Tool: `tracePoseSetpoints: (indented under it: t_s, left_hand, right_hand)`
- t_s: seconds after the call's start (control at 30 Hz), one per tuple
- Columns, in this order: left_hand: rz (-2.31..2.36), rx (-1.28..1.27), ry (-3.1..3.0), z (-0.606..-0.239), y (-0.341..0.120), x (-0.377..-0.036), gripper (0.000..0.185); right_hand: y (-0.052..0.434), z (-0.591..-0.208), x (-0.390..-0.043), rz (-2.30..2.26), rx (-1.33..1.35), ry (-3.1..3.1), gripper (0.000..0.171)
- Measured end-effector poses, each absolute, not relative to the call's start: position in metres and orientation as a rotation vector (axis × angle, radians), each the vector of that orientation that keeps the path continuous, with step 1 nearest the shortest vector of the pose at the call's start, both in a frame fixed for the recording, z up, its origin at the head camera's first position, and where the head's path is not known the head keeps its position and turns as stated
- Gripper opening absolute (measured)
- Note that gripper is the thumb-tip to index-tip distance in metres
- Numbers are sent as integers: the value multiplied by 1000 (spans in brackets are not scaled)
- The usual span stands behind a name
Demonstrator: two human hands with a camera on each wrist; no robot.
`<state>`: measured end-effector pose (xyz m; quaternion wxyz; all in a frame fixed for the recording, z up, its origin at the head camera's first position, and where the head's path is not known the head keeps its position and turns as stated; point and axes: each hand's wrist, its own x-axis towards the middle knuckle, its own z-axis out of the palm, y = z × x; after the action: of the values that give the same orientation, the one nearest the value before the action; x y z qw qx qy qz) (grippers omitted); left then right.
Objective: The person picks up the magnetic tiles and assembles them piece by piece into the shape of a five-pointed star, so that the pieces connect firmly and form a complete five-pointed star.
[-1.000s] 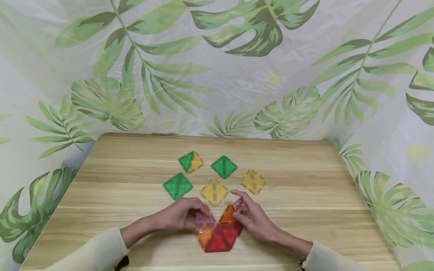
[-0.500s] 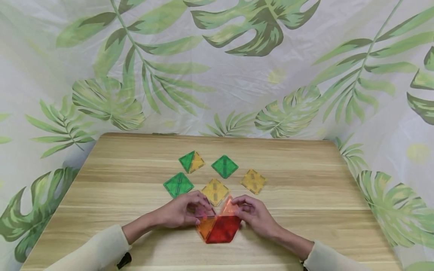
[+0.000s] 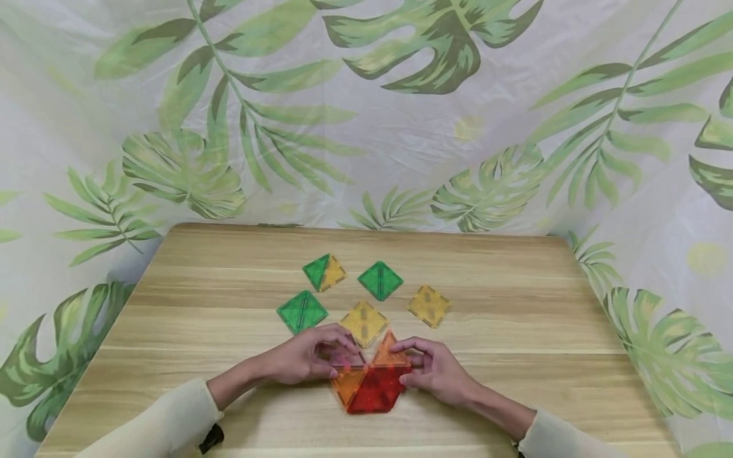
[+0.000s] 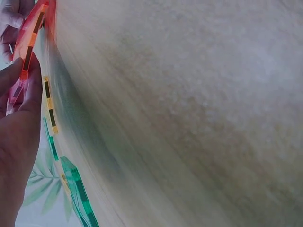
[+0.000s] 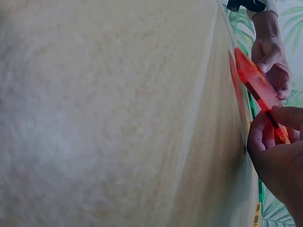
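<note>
A cluster of translucent magnetic tiles [image 3: 371, 385] lies near the front edge of the wooden counter [image 3: 515, 394]: a red piece at the front, an orange triangle on its left, and another orange triangle [image 3: 390, 353] tilted up off the surface at the back. The left hand [image 3: 312, 359] comes in from the left with curled fingers pinching a pale pink tile [image 3: 341, 360] at the cluster's left rear. The right hand [image 3: 436, 369] comes in from the right, thumb and fingers clamped on the raised orange triangle's edge. Both forearms in cream sleeves rest low over the counter. Just behind lie yellow and green square tiles [image 3: 364, 322].
</note>
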<state>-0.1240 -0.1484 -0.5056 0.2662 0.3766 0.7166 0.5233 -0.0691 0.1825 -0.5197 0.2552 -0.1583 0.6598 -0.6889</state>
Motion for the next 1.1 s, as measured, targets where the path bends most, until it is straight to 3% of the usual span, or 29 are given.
tracePoseSetpoints:
  t_s: [0.73, 1.1]
  left_hand:
    - [1373, 875, 1679, -502, -129, -126, 44]
    - [1382, 888, 1571, -505, -121, -127, 46]
  right_hand:
    - [179, -521, -74, -1820, -604, 1725, 64]
    - [177, -523, -76, -1774, -697, 1730, 63]
